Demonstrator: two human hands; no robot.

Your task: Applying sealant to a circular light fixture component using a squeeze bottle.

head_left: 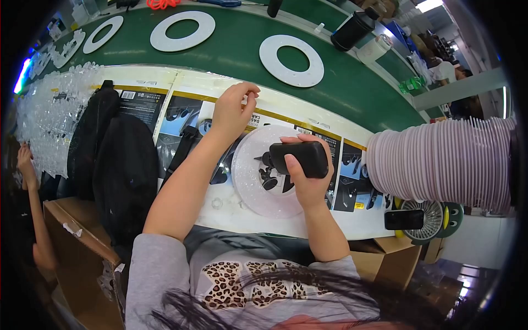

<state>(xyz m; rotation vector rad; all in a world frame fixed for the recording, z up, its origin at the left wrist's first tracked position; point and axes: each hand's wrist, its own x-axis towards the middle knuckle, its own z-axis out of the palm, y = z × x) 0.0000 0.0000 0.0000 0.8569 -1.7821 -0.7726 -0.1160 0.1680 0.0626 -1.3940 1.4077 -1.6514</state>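
My right hand (312, 186) grips a black rounded block-shaped device (307, 158), thumb on its near side and fingers along the far side. Beneath it a white speckled ring (248, 190) lies on the workbench, with small black parts (268, 179) showing in its middle. The device and hand hide part of the ring. Left of the ring's far edge, my left hand (232, 113) hovers over printed packaging sheets (184, 113), fingers curled toward the thumb. Whatever may be between those fingertips does not show.
White rings (269, 58) lie on the green surface (236, 60) beyond. A long ring stack (440, 165) stands right, near a phone (404, 220) on a small fan (432, 220). Left are a black bag (126, 170), clear plastic pieces (49, 115), a cardboard box (77, 247) and another person's hand (26, 162).
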